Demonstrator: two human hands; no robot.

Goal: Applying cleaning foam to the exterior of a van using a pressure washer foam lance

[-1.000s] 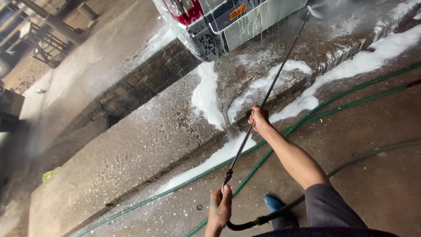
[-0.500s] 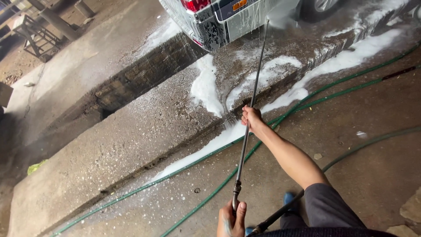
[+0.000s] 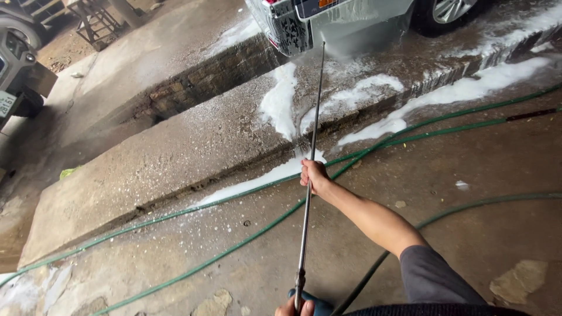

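Lance: long thin metal spray lance (image 3: pixel 310 169), stiff and wet, likely slick; it runs from the bottom edge of the view up to the car's rear (image 3: pixel 328 17).
Hold: best taken mid-shaft and at the near end.
Right hand (image 3: pixel 314 175): fingers wrapped fully round the mid-shaft.
Left hand (image 3: pixel 295 306): mostly cut off, seemingly closed on the near end.
Ground: wet concrete step (image 3: pixel 193 146), foam (image 3: pixel 281 105), green hoses (image 3: pixel 234 251).

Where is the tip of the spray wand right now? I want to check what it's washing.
In the head view, the wand's tip is top centre, just short of the car's rear bumper, above the foam on the concrete ledge.
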